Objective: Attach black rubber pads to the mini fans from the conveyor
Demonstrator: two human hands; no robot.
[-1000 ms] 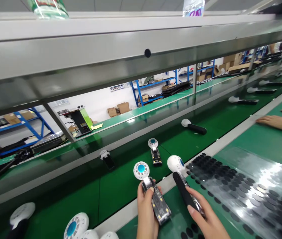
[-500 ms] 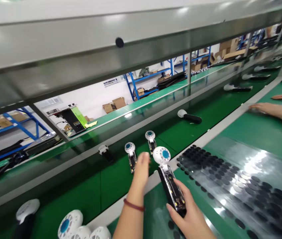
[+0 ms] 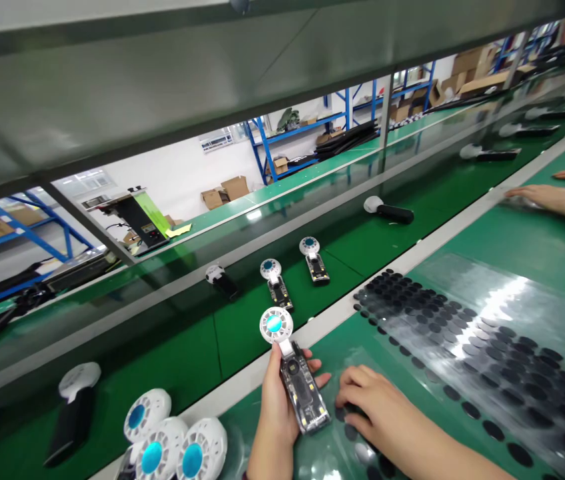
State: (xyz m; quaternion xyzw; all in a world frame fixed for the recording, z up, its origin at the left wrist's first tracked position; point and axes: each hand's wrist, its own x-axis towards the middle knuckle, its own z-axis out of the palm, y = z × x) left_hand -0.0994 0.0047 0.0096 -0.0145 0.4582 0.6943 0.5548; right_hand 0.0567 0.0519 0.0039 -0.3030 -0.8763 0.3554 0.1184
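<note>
My left hand (image 3: 282,393) is wrapped around the dark handle of a handheld device (image 3: 302,387), whose round white vented head with a blue centre points away from me. The handle's upper side shows inner parts and small yellow pads. My right hand (image 3: 367,400) is just right of it, fingers curled and thumb bent in, at the edge of a clear sheet (image 3: 442,267) with rows of black discs (image 3: 467,347). Some dark discs lie under and beside its fingertips; whether they pinch one is hidden.
A green conveyor belt (image 3: 172,360) carries similar devices (image 3: 317,263). Several white heads (image 3: 152,457) with blue centres cluster at lower left. A pale rail (image 3: 392,260) divides belt from bench. Another person's hand (image 3: 542,197) rests on the bench at right. A metal shelf (image 3: 187,87) crosses overhead.
The device has passed from my right hand to my left, moving slightly left. My right hand has come to the black discs. The view has shifted a little.
</note>
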